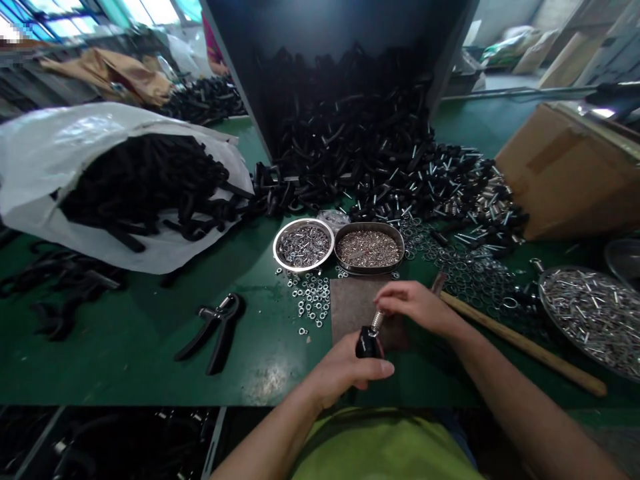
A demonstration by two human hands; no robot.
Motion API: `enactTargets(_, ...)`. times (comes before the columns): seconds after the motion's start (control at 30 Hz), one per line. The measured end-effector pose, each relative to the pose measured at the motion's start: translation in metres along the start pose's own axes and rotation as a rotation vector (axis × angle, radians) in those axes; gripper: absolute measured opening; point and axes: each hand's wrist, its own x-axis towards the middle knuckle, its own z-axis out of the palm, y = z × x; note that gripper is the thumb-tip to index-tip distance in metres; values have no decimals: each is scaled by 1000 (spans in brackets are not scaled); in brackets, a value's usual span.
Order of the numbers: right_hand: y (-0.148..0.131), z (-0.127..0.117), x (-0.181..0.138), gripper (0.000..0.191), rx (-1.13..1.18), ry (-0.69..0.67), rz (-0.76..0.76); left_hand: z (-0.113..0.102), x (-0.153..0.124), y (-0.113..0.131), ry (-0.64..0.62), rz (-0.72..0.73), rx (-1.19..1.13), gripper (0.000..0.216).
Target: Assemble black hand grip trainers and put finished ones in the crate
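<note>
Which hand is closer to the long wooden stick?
The right. The right hand is right beside the stick's far end; the left hand is farther away, beyond the right hand, holding a black part.

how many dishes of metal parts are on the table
3: a round bowl and oval tin side by side in the middle, and a large dish at right. A cropped dish behind has unclear contents.
</note>
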Motion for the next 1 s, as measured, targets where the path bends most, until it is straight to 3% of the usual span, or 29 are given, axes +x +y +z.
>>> enactTargets(0.07, 27, -20, 16, 12, -275, 196, 70, -3, -3, -7, -27, -2, -95, 35)
enactTargets(0.13, 51, -37, 31, 11, -384, 311, 124, -4, -6, -12, -15, 31, -155, 34)
enactTargets(0.3, 77, -55, 46, 9, -433, 336, 143, -8, -5, -8, 113, 138, -91, 49)
enactTargets(0.43, 55, -48, 31, 11, -314, 353, 127, -9, 4, -3, 184, 93, -145, 48)
enactTargets(0.57, 1, -18, -3, 17, 285, 196, 70, -4, 20, -1, 121, -2, -423, 58)
enactTargets(0.6, -13, -8, -11, 18, 333, 148, 59, -2, 23, 0, 97, -25, -477, 61)
enactTargets(0.77, -54, 29, -34, 12, 158, 68, 93, 11, 29, 4, 53, -28, -493, 62)
enactTargets(0.9, -54, 32, -35, 18, 64, 89, 82, 17, 25, -1, 117, 45, -346, 57)
enactTargets(1.0, -51, 30, -37, 19, 169, 73, 34, 16, 22, -7, 203, 126, -131, 49)
